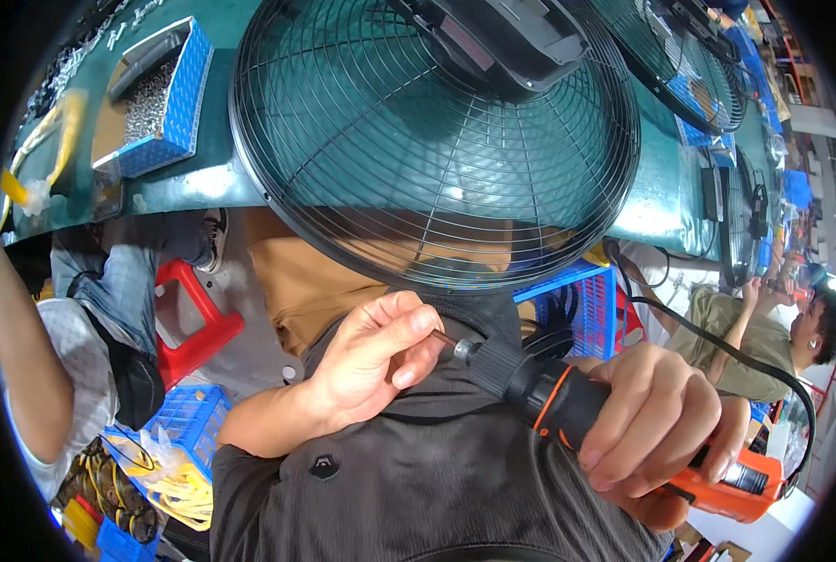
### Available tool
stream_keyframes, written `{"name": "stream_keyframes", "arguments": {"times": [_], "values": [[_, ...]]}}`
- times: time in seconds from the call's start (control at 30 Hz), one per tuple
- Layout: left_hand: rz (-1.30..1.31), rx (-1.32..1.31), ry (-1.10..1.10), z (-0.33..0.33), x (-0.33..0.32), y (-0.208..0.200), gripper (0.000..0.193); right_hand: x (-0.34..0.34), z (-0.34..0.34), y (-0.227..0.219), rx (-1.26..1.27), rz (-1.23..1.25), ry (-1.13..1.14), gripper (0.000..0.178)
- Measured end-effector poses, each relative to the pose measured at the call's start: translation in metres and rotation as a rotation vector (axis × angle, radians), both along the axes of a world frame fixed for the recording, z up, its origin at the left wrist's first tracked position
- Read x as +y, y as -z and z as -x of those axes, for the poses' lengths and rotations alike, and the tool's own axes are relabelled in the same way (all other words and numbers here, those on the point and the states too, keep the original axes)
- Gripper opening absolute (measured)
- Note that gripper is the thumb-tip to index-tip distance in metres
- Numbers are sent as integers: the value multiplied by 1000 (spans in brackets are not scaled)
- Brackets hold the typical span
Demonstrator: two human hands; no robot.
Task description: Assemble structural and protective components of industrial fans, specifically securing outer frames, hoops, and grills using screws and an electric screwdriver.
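A: Right hand is wrapped tight around the orange-and-black driver, fingers fully curled on the grip, low in front of the chest.

B: And the left hand?

A: Its fingers pinch at the bit, thumb and forefinger nearly closed on the tip. Whether a screw sits there, I can't tell.

B: How does the driver handle?

A: Looks stiff and fairly heavy, with the cord trailing off the back and tugging. The ribbed grip is the place to hold it.

B: The fan guard?

A: Lies on the green desk, overhanging its edge just above the hands. Thin wire, light, probably springy; best taken by the outer rim.
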State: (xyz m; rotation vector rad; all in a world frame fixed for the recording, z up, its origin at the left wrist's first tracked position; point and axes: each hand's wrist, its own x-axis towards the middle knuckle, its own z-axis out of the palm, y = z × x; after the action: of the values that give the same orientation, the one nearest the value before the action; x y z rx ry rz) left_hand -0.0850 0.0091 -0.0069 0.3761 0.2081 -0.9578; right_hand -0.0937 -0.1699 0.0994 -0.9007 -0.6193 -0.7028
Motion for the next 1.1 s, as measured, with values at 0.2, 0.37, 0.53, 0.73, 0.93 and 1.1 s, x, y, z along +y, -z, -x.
{"name": "stream_keyframes", "arguments": {"times": [0.2,0.37,0.53,0.73,0.93,1.1], "values": [[-107,29,45,1,-6,-3,22,-13,3,7,45,110,-82,35],[53,243,82,-2,-5,-2,28,-16,4,15,-52,239,-58,35],[117,285,101,2,-5,4,35,-14,10,22,-82,300,11,36],[129,296,128,0,-2,10,39,-23,13,7,147,476,-159,40],[75,297,152,-9,2,12,29,-29,3,-3,253,577,-260,43],[-516,-289,282,-28,13,26,25,-20,-9,-8,294,629,-245,47]]}}
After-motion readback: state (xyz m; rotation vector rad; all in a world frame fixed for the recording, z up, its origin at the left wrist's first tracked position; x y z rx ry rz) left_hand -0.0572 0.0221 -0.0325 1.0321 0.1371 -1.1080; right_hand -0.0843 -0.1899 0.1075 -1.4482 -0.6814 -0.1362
